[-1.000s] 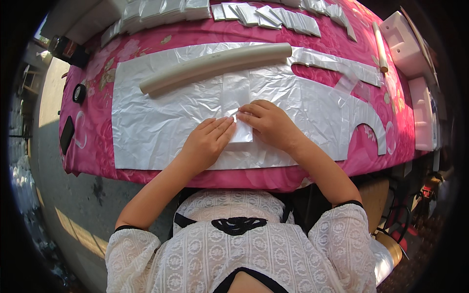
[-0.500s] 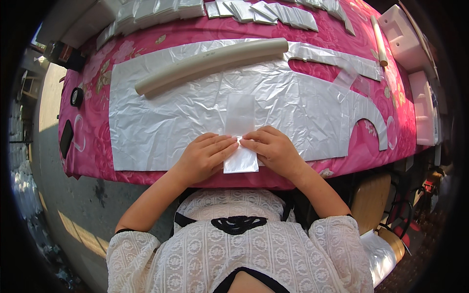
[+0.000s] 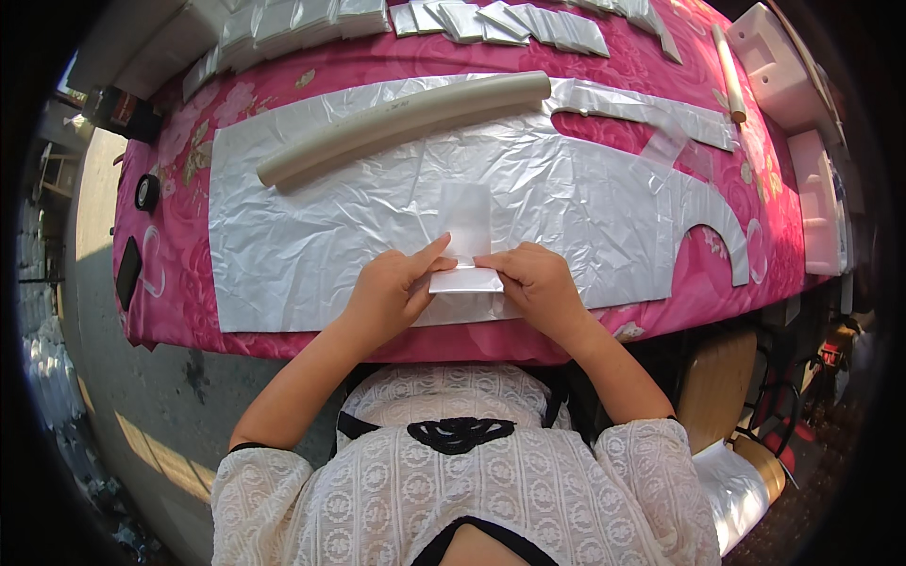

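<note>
Between my hands is a folded white plastic packet (image 3: 466,281), its near edge tilted up toward me. A flat, clear plastic sleeve (image 3: 465,209) stretches away from its far side. My left hand (image 3: 385,291) pinches the packet's left end, with one finger raised over the sleeve's edge. At the right end, my right hand (image 3: 538,286) holds it with curled fingers and thumb. Whether the packet sits inside the sleeve is hard to make out. Both hands rest over a spread white plastic apron (image 3: 330,255) with curved cutouts on its right.
Across the apron lies a long beige tube (image 3: 406,123). Folded white packets (image 3: 547,30) line the far edge. A tape roll (image 3: 147,192), a black phone (image 3: 128,272) and a dark jar (image 3: 123,113) sit at the left. White foam boxes (image 3: 774,57) and a thin roller (image 3: 729,75) are at the right.
The near part of the packet, flat and pointing toward me before, is now folded up into a short strip. My left fingers have lifted and spread; my right fingers have curled in.
</note>
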Motion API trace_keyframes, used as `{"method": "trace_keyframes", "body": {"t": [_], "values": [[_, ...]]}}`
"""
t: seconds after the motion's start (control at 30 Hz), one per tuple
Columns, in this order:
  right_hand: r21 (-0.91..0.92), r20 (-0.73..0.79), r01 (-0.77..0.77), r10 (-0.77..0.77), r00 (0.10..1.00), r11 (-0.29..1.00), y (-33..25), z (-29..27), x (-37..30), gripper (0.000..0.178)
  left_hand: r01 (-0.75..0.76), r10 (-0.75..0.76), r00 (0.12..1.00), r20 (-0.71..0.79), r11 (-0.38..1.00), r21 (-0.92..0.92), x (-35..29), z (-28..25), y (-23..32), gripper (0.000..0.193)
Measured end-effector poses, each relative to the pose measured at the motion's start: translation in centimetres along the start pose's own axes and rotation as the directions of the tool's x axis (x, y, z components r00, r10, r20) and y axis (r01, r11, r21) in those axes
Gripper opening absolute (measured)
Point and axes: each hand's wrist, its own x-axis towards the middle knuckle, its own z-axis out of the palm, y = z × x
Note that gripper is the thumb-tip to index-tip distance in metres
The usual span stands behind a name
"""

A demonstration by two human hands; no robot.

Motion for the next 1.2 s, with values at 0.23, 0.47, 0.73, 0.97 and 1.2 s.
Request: {"method": "trace_keyframes", "body": {"t": [0.23, 0.47, 0.73, 0.97, 1.2], "values": [[0.186, 0.224, -0.580, 0.541, 0.811, 0.793, 0.1, -0.7, 4.1, 0.026, 0.399, -0.418, 0.898, -0.136, 0.905, -0.149, 3.4, 0.1, 0.6, 0.061], [0.182, 0.336, -0.729, 0.655, 0.677, 0.660, -0.3, -1.2, 5.4, 0.030, 0.218, -0.173, 0.938, -0.301, 0.968, 0.123, 3.4, 0.4, 0.9, 0.057], [0.084, 0.296, -0.630, 0.584, 0.756, 0.772, 1.0, -0.6, 5.3, 0.031, -0.120, 0.185, 0.978, -0.099, 0.879, 0.461, 4.4, 3.3, 1.6, 0.070], [0.145, 0.282, -0.684, 0.633, 0.721, 0.715, 0.1, -0.5, 5.1, 0.030, 0.014, 0.023, 0.997, -0.071, 0.871, 0.490, 4.5, 4.6, 0.5, 0.106], [-0.062, 0.027, -0.522, 0.525, 0.851, 0.850, -1.5, -0.2, 3.1, 0.024, 0.047, -0.029, 0.999, -0.042, 0.860, 0.508, 4.5, 4.8, 0.5, 0.109]]}}
